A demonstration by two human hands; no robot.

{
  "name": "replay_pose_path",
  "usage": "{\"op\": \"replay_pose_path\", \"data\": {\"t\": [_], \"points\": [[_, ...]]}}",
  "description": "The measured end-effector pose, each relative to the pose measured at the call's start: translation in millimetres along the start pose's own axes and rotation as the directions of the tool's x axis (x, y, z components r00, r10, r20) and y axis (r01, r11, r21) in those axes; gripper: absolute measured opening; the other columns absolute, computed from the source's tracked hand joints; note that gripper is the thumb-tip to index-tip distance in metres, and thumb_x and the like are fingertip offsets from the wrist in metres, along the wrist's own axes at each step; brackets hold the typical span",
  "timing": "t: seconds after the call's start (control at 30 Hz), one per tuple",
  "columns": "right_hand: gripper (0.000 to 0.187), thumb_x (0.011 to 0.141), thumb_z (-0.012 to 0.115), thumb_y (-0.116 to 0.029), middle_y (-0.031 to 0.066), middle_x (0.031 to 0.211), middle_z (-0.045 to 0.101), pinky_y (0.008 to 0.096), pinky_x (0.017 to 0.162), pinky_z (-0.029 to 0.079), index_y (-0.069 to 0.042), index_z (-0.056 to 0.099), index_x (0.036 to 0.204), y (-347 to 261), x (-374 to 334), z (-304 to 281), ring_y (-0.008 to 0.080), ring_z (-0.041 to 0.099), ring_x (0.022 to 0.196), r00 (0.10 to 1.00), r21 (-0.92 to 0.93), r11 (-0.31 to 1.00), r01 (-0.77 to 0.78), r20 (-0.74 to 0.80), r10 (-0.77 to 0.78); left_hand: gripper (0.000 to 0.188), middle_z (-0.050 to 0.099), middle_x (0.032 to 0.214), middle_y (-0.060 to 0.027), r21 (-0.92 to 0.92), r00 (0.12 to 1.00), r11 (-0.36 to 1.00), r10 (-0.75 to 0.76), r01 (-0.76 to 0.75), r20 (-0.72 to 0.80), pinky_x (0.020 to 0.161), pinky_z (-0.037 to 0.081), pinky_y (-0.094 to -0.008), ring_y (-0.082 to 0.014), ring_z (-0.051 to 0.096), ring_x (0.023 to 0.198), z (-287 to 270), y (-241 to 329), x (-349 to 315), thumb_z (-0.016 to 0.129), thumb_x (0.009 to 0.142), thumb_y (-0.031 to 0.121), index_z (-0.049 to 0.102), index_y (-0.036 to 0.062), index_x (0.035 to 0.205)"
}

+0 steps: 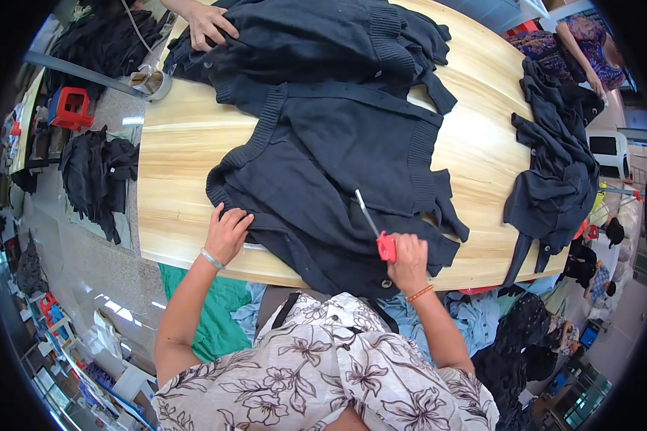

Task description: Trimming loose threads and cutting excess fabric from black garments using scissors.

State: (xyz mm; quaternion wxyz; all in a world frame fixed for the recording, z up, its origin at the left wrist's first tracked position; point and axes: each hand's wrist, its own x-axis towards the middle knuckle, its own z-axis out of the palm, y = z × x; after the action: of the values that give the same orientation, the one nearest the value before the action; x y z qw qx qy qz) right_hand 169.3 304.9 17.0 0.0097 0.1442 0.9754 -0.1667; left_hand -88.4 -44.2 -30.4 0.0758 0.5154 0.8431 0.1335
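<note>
A dark knitted cardigan (331, 158) with ribbed edges lies spread on the wooden table in front of me. My left hand (228, 233) rests on its near left edge, fingers apart on the fabric. In my right hand (410, 260) is a pair of red-handled scissors (385, 246), its narrow metal blade pointing up and away over the cardigan. My fingers wrap the handle and hide part of it. A button (386, 283) shows at the cardigan's near edge. Beyond lies a second dark knitted garment (302, 43), with another person's hand (207, 27) on its left side.
The pale wooden table (180, 194) ends close to my body. More dark garments (553, 165) are heaped at its right end, near another person's arm (589, 72). A red stool (72, 108) and a dark clothing pile (97, 176) stand left. Green cloth (205, 316) lies below the near edge.
</note>
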Motion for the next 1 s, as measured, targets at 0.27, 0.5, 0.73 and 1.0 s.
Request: {"op": "replay_pose_path", "data": {"t": [0.27,0.5,0.73,1.0], "points": [[0.048,0.073,0.082,-0.027,0.0110,0.099,0.061,0.0426,0.077,0.048,-0.008,0.060,0.111,-44,19,-43,0.0333,0.058,0.088,0.990,0.322,0.943,-0.079,0.136,0.036,0.016,0.059,0.076,-0.0106,-0.387,0.996,0.922,0.028,0.005,0.079,0.078,0.047,-0.0400,-0.0309,0.059,0.078,-86,15,52,0.072,0.074,0.007,0.063,0.0049,0.087],[0.058,0.071,0.082,-0.041,0.0135,0.096,0.060,0.0422,0.079,0.049,-0.008,0.056,0.111,-124,75,4,0.0325,0.058,0.093,0.957,0.600,0.792,-0.108,0.279,-0.080,0.015,0.059,0.071,-0.0105,-0.530,0.981,0.837,0.190,-0.139,0.042,0.055,0.045,-0.0366,-0.0291,0.058,0.062,-152,73,101,0.075,0.072,0.005,0.065,0.0036,0.083],[0.048,0.063,0.079,-0.013,0.0100,0.095,0.062,0.0429,0.079,0.046,-0.010,0.059,0.107,-114,42,30,0.0314,0.057,0.095,0.989,0.444,0.883,-0.150,0.049,0.143,0.014,0.062,0.069,-0.0089,-0.634,0.998,0.773,0.034,0.003,0.047,0.051,0.044,-0.0274,-0.0187,0.059,0.056,-172,60,102,0.076,0.073,0.000,0.066,0.0009,0.082],[0.051,0.061,0.080,-0.016,0.0065,0.098,0.058,0.0406,0.077,0.040,-0.010,0.059,0.107,-53,-25,-13,0.0280,0.054,0.093,0.936,0.132,0.931,-0.340,-0.045,0.348,0.012,0.065,0.073,-0.0067,-0.786,0.981,0.590,-0.057,0.181,0.183,0.056,0.044,-0.0238,-0.0114,0.058,0.061,-166,30,92,0.074,0.075,-0.001,0.068,-0.0009,0.085]]}}
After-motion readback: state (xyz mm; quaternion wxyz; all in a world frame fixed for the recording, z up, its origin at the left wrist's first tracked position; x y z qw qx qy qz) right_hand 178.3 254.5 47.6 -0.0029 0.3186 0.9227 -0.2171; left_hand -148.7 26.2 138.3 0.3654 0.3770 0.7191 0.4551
